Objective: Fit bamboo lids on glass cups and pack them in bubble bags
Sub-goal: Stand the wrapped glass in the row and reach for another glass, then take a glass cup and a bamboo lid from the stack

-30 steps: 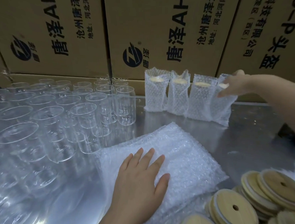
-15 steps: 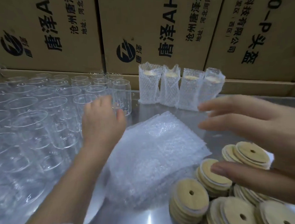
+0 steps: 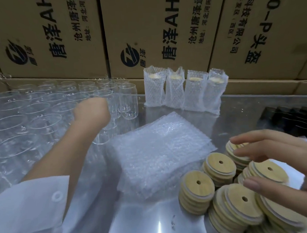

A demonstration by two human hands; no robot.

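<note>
Stacks of round bamboo lids with centre holes (image 3: 196,186) lean at near right under the spread-fingered right hand (image 3: 290,161); a hasty grab could topple them. Past the pile of clear bubble bags (image 3: 159,151), the left hand (image 3: 92,112), its grip hidden, sits among crowded clear glass cups (image 3: 127,100) and could knock neighbours over.

Pale yellow-tan bamboo lids (image 3: 196,185), clear glass cups (image 3: 127,101), white dimpled bubble bags (image 3: 159,151) and black-printed brown cartons (image 3: 154,28) are seen.
</note>
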